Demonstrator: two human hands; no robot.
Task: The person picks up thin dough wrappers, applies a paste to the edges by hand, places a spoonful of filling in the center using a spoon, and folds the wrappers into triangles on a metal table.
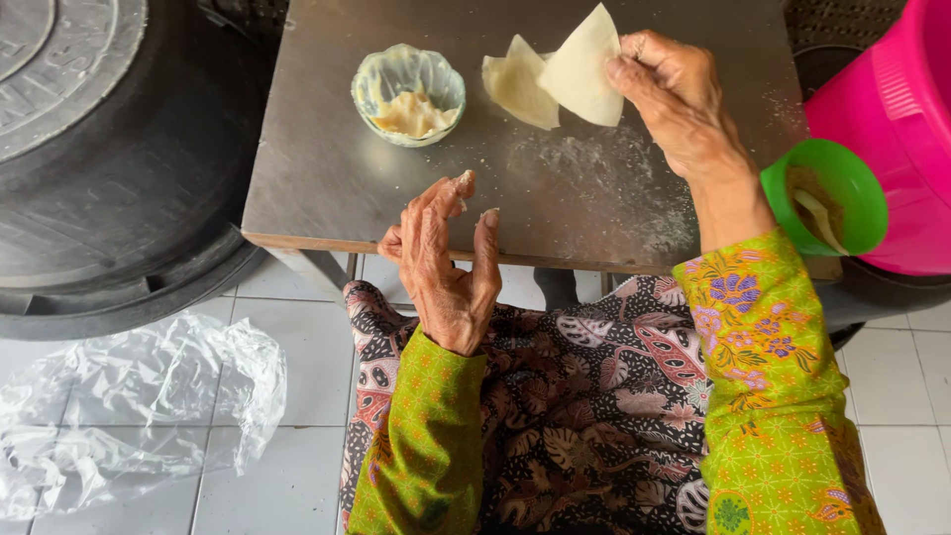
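Floury metal desk (pixel 327 168) stands over white floor tiles; small bowl (pixel 408 94) holds pale filling, green cup (pixel 837 193) brown; right hand (pixel 674 94) fingers pinch a wrapper (pixel 580 69), left hand (pixel 446 263) fingers apart

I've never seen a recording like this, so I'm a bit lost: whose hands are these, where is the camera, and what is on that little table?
There is no machine here. A person wears a camera on the head, so you look down at their own lap and hands. The right hand pinches a thin pale dough wrapper, lifting it off a small stack of wrappers on the metal table. The left hand is open and holds nothing, hovering at the table's near edge. Also on the table is a small glass bowl with pale filling. At the right are a green cup and a pink tub.
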